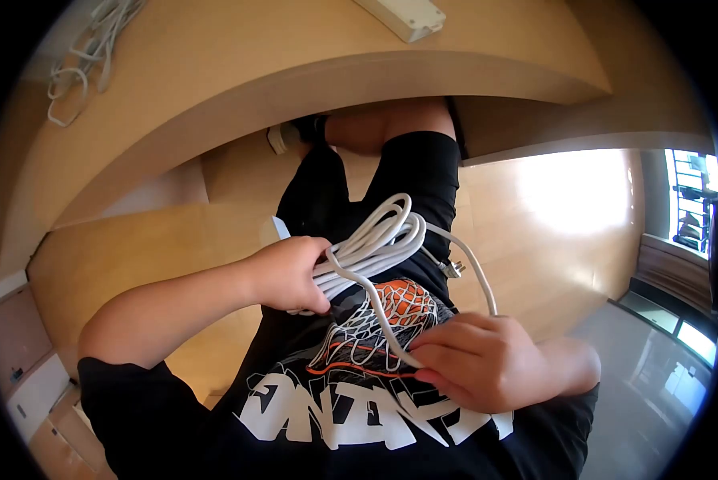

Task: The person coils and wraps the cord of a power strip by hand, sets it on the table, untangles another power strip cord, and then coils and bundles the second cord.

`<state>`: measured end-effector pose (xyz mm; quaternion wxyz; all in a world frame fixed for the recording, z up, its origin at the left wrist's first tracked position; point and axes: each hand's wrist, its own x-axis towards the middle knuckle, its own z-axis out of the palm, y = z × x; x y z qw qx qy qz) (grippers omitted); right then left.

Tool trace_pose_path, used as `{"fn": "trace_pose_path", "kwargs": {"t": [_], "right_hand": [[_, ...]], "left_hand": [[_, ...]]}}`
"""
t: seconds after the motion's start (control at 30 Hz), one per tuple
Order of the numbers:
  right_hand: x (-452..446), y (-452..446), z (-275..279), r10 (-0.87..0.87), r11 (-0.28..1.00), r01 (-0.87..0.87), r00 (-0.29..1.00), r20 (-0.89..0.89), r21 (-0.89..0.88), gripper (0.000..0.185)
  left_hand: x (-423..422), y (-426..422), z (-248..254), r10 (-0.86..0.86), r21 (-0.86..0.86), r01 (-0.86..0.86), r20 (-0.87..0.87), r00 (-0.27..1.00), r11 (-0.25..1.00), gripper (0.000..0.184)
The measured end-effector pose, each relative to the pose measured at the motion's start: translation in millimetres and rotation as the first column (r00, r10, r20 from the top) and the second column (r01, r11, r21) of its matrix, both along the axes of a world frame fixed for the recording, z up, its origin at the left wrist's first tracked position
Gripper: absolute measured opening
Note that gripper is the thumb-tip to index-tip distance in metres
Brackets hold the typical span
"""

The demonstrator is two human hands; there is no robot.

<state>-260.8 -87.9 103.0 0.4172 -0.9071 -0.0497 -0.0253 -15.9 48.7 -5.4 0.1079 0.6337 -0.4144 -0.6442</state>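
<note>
My left hand point(293, 274) is closed around a coiled white power cable point(387, 240), held above my lap. Several loops stick out past my fingers to the right. One strand runs from the coil down to my right hand point(479, 360), whose fingers are pinched on it in front of my shirt. Another stretch of cable arcs from the coil to the far side of that hand. A plug with metal prongs point(455, 270) hangs beside the coil, over my thigh. Behind my left hand shows the corner of a white block point(277, 230), mostly hidden.
Ahead of me curves the edge of a wooden desk point(335, 76). On it lie a white power strip point(407, 16), cut off by the view, and a loose white cable point(87, 64) at the left. My legs reach under the desk, above a light wooden floor point(527, 264).
</note>
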Motion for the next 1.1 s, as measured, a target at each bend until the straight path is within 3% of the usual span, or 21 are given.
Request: {"fn": "trace_pose_path", "kwargs": {"t": [0.07, 0.17, 0.27, 0.4, 0.5, 0.53, 0.63, 0.7, 0.77, 0.9, 0.97, 1.0, 1.03, 1.1], "right_hand": [[-2.3, 6.3, -4.9, 0.034, 0.997, -0.032, 0.999, -0.019, 0.066, 0.024], [-1.5, 5.1, -1.9, 0.078, 0.997, -0.076, 0.993, -0.086, 0.029, 0.024], [-3.7, 4.9, -3.7, 0.102, 0.994, -0.097, 0.989, -0.106, 0.055, 0.024], [-5.4, 8.5, -13.2, 0.076, 0.976, -0.048, 0.989, -0.127, 0.214, 0.023], [-3.0, 8.6, -16.1, 0.111, 0.946, -0.049, 0.978, -0.176, 0.321, 0.024], [-1.3, 7.8, -14.0, 0.134, 0.94, -0.06, 0.97, -0.204, 0.337, 0.023], [-2.1, 10.9, -17.3, 0.113, 0.933, 0.017, 0.935, -0.337, 0.36, 0.023], [1.2, 11.6, -22.4, 0.075, 0.922, 0.057, 0.944, -0.321, 0.382, 0.023], [4.7, 10.5, -25.5, 0.056, 0.915, 0.091, 0.937, -0.346, 0.393, 0.023], [9.9, -2.8, -79.0, 0.058, 0.858, 0.159, 0.915, -0.398, 0.488, 0.025], [21.9, -35.1, -91.3, 0.24, 0.763, 0.312, 0.677, -0.696, 0.566, 0.027], [29.0, -46.4, -94.8, 0.258, 0.763, 0.34, 0.619, -0.742, 0.549, 0.028], [40.8, -54.0, -90.9, 0.224, 0.841, 0.289, 0.584, -0.78, 0.458, 0.03], [49.9, -63.1, -115.9, 0.036, 0.957, 0.1, 0.889, -0.457, 0.271, 0.031]], "left_hand": [[0.2, -2.9, 2.2, -0.027, 0.012, 0.027, -0.008, 1.0, 1.0, 0.064], [3.3, 0.7, -3.4, 0.064, 0.005, -0.064, -0.076, 0.995, 0.998, 0.059], [8.0, 10.6, -16.8, 0.306, -0.06, -0.324, -0.202, 0.93, 0.944, 0.055], [21.6, 3.7, -2.0, 0.415, 0.039, -0.419, -0.244, 0.876, 0.907, 0.059], [21.7, 8.9, -19.1, 0.31, -0.164, -0.389, -0.367, 0.877, 0.907, 0.063], [23.6, 9.4, -9.6, 0.293, -0.144, -0.36, -0.349, 0.89, 0.922, 0.057], [29.9, 14.4, -1.3, 0.347, -0.092, -0.455, -0.52, 0.781, 0.886, 0.059], [41.0, 20.4, 11.1, 0.31, -0.157, -0.419, -0.456, 0.834, 0.894, 0.055], [46.1, 26.2, 26.4, 0.351, -0.174, -0.55, -0.606, 0.714, 0.817, 0.052], [71.1, 27.7, 74.4, 0.15, -0.378, -0.547, -0.706, 0.693, 0.747, 0.044], [81.0, 31.3, 95.7, 0.034, -0.457, -0.538, -0.74, 0.672, 0.708, 0.034], [80.4, 34.0, 109.1, 0.022, -0.458, -0.472, -0.7, 0.714, 0.753, 0.034], [77.7, 35.7, 119.3, 0.007, -0.449, -0.404, -0.662, 0.749, 0.797, 0.033], [73.3, 33.5, 125.2, -0.061, -0.498, -0.294, -0.579, 0.813, 0.816, 0.035]]}}
